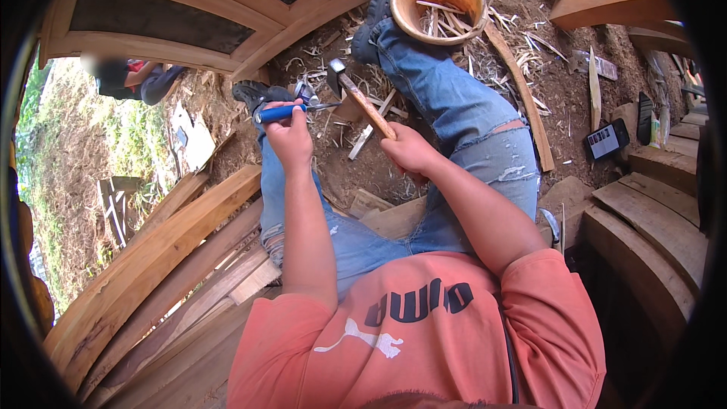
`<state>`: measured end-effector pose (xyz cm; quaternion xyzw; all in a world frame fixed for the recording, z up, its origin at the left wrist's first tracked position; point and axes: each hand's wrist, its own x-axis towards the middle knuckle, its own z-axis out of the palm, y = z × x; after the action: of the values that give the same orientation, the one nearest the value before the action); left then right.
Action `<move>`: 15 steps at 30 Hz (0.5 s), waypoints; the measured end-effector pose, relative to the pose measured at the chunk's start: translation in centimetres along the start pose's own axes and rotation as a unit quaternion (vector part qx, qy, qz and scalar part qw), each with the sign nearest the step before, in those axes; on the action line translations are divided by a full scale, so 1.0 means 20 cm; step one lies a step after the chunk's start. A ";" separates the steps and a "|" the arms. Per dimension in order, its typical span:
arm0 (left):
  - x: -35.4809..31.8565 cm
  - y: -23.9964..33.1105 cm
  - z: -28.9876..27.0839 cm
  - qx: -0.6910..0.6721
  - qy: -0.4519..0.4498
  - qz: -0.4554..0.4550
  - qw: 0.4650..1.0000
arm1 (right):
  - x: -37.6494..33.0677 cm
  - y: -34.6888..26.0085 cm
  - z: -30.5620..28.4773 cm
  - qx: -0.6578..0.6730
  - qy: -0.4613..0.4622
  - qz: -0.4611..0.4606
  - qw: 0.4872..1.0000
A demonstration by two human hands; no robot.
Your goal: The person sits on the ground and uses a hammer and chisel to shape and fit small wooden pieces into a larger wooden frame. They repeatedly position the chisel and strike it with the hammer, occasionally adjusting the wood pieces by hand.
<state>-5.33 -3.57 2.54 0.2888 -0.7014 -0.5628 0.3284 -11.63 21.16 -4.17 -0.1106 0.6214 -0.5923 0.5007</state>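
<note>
The person is sitting on planks with both legs in torn blue jeans stretching out over the dirt floor (575, 98), which is littered with wood shavings (454, 26) and splinters. The left hand (288, 136) is gripping a chisel (282, 112) by its blue handle, fingers wrapped tightly around it, with the metal end pointing toward the space between the knees. The right hand (411, 153) is closing firmly around the wooden handle of a hammer (362, 102), whose dark metal head is hanging just beside the chisel's near end; whether the two are touching I cannot tell. Both tools are sitting close together above a small piece of wood lying on the ground between the legs.

Beyond the right foot, a round wooden bowl (439, 1) is holding a few long slivers. A curved wooden strip (522, 95) is lying along the outside of the right leg. A small dark device with a pale screen (607, 138) is resting on the ground farther right, near stacked curved boards (651, 227). On the left, long planks (166, 257) are leaning in a pile, and a framed wooden door panel (197, 11) is lying at the top. Another person in dark clothing (136, 79) is crouching at the far left.
</note>
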 end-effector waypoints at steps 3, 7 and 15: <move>0.00 -0.01 0.00 0.016 -0.003 0.007 1.000 | -0.01 -0.01 0.00 -0.004 0.000 0.002 1.000; 0.02 -0.01 -0.01 0.028 0.004 0.020 0.999 | 0.00 -0.01 0.00 -0.001 0.006 -0.005 1.000; 0.00 -0.01 0.00 0.029 -0.014 0.030 0.999 | -0.01 -0.01 0.00 0.009 0.006 0.000 1.000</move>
<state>-5.36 -3.57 2.36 0.2694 -0.7301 -0.5363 0.3268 -11.66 21.12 -3.87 -0.1026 0.6191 -0.5987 0.4977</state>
